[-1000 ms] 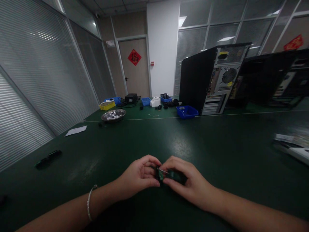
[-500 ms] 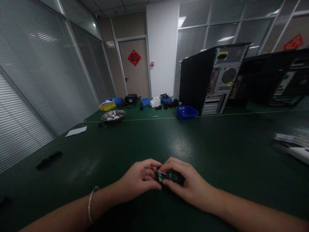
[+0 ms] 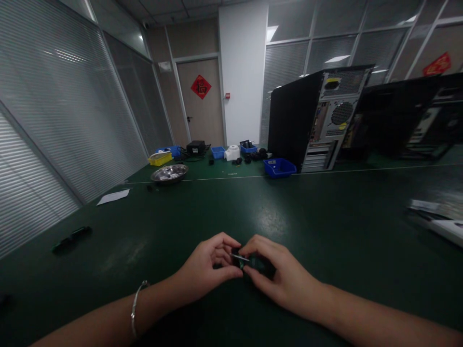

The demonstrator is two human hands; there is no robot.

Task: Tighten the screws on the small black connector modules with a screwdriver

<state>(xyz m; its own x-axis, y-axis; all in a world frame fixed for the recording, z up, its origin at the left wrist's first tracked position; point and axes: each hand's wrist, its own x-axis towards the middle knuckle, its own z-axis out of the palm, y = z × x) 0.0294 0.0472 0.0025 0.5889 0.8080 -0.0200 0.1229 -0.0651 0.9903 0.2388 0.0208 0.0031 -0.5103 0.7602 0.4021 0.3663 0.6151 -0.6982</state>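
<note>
My left hand is curled, its fingertips and thumb closed around a small dark part with a green circuit board. Against it, from the other side, my right hand grips what looks like a screwdriver. Its thin metal shaft points left across the board toward the left fingers. The dark handle lies mostly hidden in the right palm. Both hands are close together, low over the green table. Fingers and shadow hide much of the small part.
A metal dish, a yellow bin and a dark blue bin stand toward the back. Behind the blue bin rises a black computer case. Dark green strips and white paper lie left; a pale item lies right.
The metal shaft has shifted slightly left, and less of the green board shows between my fingers. Both hands otherwise stay in nearly the same place.
</note>
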